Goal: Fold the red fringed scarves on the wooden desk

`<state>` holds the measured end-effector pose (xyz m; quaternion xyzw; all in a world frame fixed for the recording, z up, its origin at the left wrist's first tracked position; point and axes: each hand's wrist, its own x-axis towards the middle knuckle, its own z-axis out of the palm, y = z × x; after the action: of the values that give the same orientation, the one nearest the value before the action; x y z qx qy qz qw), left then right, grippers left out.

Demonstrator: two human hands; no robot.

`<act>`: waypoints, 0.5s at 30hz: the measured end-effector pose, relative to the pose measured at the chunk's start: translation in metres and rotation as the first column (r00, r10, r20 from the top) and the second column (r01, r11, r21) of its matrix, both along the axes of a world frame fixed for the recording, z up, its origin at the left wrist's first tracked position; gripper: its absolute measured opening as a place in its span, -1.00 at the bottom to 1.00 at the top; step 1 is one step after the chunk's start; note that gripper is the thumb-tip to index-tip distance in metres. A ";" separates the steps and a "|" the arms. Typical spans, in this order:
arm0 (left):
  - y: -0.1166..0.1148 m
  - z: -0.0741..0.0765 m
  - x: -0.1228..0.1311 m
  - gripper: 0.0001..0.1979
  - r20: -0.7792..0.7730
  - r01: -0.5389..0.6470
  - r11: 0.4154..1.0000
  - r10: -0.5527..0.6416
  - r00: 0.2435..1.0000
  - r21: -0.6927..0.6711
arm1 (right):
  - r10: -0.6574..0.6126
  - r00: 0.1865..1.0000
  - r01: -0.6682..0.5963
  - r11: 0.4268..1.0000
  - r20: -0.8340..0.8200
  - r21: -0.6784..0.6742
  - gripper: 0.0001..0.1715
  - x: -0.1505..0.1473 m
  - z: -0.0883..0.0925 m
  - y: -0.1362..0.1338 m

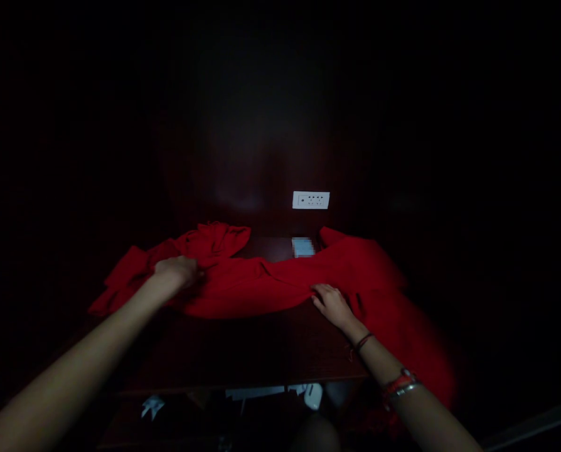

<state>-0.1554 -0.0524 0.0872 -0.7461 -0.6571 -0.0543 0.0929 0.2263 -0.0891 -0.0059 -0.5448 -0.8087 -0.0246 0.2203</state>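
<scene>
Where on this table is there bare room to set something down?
From the red cloth to its front edge, the dark table looks bare. Behind the cloth, a blurred blue item narrows the gap; cloth crowds both sides.

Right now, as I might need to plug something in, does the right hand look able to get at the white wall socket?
Probably yes: the white wall socket looks uncovered, and the red cloth at the right hand lies low, leaving the way above free.

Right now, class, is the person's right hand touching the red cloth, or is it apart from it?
Touching. The head view shows it: the right hand has its fingers on the near edge of the red cloth, with no gap visible.
</scene>
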 end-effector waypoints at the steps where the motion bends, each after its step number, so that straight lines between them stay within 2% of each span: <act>1: 0.005 0.008 0.024 -0.62 -0.016 -0.010 1.000 0.010 1.000 -0.018 | 0.020 1.000 -0.020 1.000 -0.015 0.000 -0.65 0.000 0.000 0.000; 2: 0.010 0.012 0.049 -0.60 -0.024 0.031 0.999 -0.032 0.999 -0.023 | 0.043 0.999 -0.043 0.999 -0.030 0.000 -0.66 0.001 0.000 0.000; 3: 0.016 0.011 0.073 -0.60 -0.044 0.150 0.989 -0.150 0.988 -0.015 | 0.068 0.997 -0.068 0.998 -0.044 -0.002 -0.67 0.001 0.000 0.000; 5: 0.027 -0.002 0.114 -0.57 -0.067 0.462 0.887 -0.459 0.886 0.022 | 0.114 0.991 -0.114 0.993 -0.069 -0.006 -0.70 0.002 0.001 0.000; 7: 0.038 -0.023 0.140 -0.43 -0.072 0.597 0.801 -0.598 0.798 -0.040 | 0.133 0.987 -0.134 0.991 -0.095 -0.006 -0.72 0.002 0.002 0.000; 9: 0.050 -0.040 0.152 -0.32 -0.065 0.635 0.758 -0.648 0.759 -0.151 | 0.119 0.985 -0.120 0.993 -0.125 -0.001 -0.73 0.002 0.002 0.001; 11: 0.060 -0.047 0.155 -0.31 -0.061 0.630 0.736 -0.661 0.748 -0.246 | 0.084 0.983 -0.084 0.996 -0.160 0.006 -0.73 0.001 0.001 0.002; 13: 0.066 -0.043 0.153 -0.40 -0.070 0.626 0.719 -0.672 0.738 -0.301 | 0.047 0.978 -0.046 0.999 -0.201 0.010 -0.72 0.001 -0.001 0.004; 15: 0.068 -0.031 0.151 -0.54 -0.104 0.646 0.693 -0.704 0.703 -0.320 | 0.024 0.973 -0.022 1.000 -0.230 0.010 -0.72 0.002 -0.003 0.007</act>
<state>-0.0046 0.0161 0.0561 -0.9424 -0.3214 0.0839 0.0395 0.2279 -0.0824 -0.0086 -0.5338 -0.7840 0.0382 0.3145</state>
